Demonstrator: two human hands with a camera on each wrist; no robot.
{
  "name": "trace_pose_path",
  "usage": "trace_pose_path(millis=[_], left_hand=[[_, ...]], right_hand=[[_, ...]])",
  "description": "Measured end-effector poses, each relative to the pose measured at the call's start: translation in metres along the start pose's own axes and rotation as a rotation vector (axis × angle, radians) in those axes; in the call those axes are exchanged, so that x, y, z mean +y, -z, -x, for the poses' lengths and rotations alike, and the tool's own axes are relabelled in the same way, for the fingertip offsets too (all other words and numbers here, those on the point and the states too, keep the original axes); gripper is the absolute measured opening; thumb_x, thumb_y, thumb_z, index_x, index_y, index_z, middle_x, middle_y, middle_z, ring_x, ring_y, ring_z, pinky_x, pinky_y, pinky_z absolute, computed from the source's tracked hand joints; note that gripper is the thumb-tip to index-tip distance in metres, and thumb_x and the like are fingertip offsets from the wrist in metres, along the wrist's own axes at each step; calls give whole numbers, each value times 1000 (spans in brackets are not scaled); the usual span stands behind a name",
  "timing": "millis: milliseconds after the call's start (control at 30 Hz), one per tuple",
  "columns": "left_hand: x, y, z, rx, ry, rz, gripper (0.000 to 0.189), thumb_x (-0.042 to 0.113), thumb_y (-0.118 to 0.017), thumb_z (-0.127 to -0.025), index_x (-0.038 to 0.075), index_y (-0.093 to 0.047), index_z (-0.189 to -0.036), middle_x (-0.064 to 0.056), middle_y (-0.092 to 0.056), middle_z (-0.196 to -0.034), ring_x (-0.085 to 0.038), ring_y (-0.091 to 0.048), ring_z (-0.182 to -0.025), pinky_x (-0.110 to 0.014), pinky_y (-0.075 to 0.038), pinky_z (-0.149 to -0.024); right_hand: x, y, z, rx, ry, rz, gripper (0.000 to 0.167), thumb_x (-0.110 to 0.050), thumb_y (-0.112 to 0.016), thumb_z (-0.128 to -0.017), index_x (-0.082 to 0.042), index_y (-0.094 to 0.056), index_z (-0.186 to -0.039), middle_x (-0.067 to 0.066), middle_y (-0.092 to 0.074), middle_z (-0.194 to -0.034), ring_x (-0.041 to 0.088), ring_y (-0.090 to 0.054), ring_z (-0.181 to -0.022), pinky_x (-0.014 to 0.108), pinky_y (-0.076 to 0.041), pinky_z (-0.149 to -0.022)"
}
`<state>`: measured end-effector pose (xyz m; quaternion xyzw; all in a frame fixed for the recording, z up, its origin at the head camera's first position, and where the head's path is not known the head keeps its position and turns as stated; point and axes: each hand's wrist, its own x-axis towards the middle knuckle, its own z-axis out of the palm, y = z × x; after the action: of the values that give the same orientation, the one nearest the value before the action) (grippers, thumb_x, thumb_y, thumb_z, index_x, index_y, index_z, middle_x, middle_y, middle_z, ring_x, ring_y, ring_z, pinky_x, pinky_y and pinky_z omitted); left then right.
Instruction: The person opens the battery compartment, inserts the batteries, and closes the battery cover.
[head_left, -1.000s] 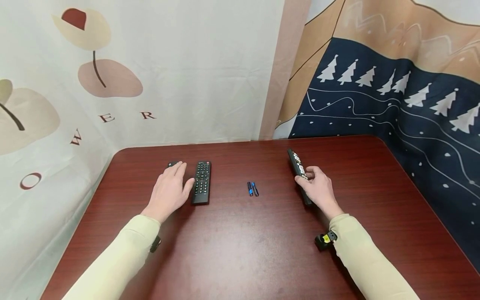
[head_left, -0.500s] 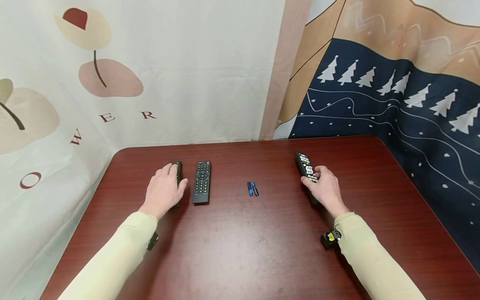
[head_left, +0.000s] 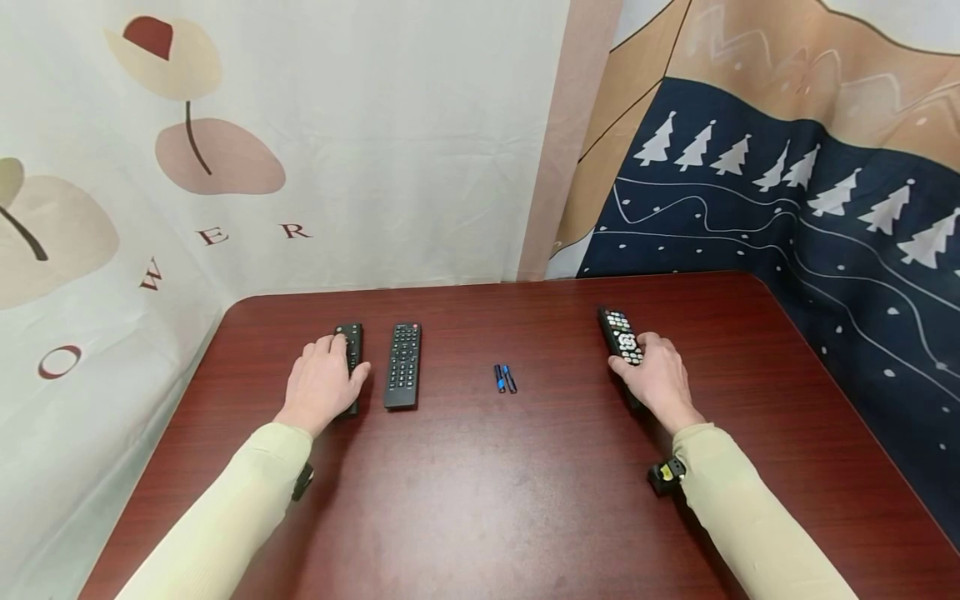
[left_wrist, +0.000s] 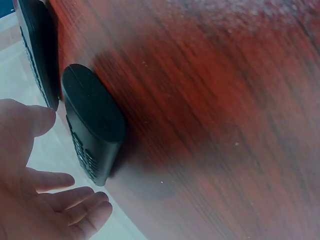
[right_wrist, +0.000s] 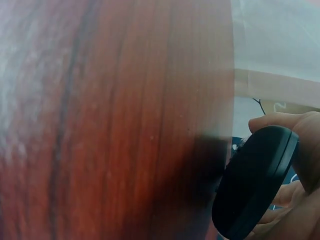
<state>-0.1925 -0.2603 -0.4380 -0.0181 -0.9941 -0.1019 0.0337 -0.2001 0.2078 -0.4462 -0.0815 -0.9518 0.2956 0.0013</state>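
My left hand (head_left: 318, 383) is over a black remote control (head_left: 355, 350) at the table's left, covering part of it. In the left wrist view the fingers (left_wrist: 75, 205) are loosely bent and look apart from that remote (left_wrist: 92, 107). A second black remote (head_left: 403, 367) lies to its right, buttons up. On the right side, my right hand (head_left: 662, 379) grips a third black remote (head_left: 622, 337) with white buttons, thumb on its left edge and fingers on the other. The right wrist view shows this remote's (right_wrist: 257, 182) near end inside the hand.
Two small blue-and-black batteries (head_left: 505, 378) lie side by side mid-table. The dark red wooden table (head_left: 465, 483) has rounded far corners. Behind it hang a white printed curtain (head_left: 390, 150) and a navy and tan one (head_left: 697, 208).
My right hand has moved right and slightly toward me with its remote, whose buttons now face up more. My left hand has drawn back and left, uncovering more of the leftmost remote.
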Motion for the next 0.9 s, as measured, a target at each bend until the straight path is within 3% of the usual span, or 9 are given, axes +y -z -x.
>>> trace_pose_path(millis=[333,600,900], left_hand=[[-3,-4,-2,-33,46,34,67,30,-64,-99,-19,-43,-140,-40,-48,-125,-53,-48,-115,-63,-47,-96],[-6,-8,-5,-71,91,76,69,32,-64,-100,-17,-39,-142,-38,-43,-124,-52,-49,-114,-64,-50,-90],[-5,-9,-9,-114,144,95,72,34,-61,-101,-17,-33,-144,-39,-44,-119,-51,-60,-96,-62,-54,-81]], right_hand=[[2,1,0,-7,-11,57,68,-30,-72,-93,11,-46,-141,32,-48,-126,47,-53,-111,59,-48,-96],[5,-1,0,5,9,80,69,-29,-74,-91,13,-46,-139,34,-48,-124,49,-50,-111,59,-46,-95],[4,-1,0,6,4,75,70,-33,-74,-92,12,-47,-139,33,-47,-124,48,-50,-111,59,-47,-95]])
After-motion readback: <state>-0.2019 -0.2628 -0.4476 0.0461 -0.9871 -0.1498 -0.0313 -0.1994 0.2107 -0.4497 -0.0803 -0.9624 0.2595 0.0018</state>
